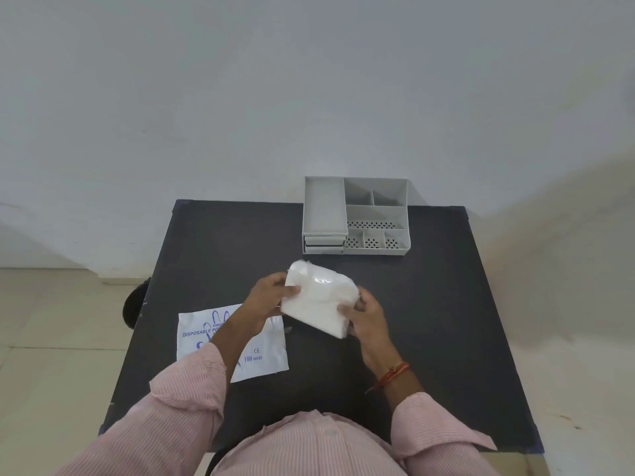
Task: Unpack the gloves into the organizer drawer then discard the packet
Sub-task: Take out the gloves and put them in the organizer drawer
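A thick white stack of folded disposable gloves [318, 297] is held above the middle of the black table [429, 321]. My left hand [271, 292] grips its left edge and my right hand [366, 312] grips its lower right corner. The flat white packet [264, 352] with blue print lies on the table at the left, partly under my left forearm. The grey organizer [355, 214] stands at the far edge of the table, with a long tray on its left side and small drawers [323, 244] below that tray.
The organizer has several open compartments on its right half, some with perforated floors. A dark round object [135, 304] sits on the tiled floor just left of the table. A plain white wall rises behind the table.
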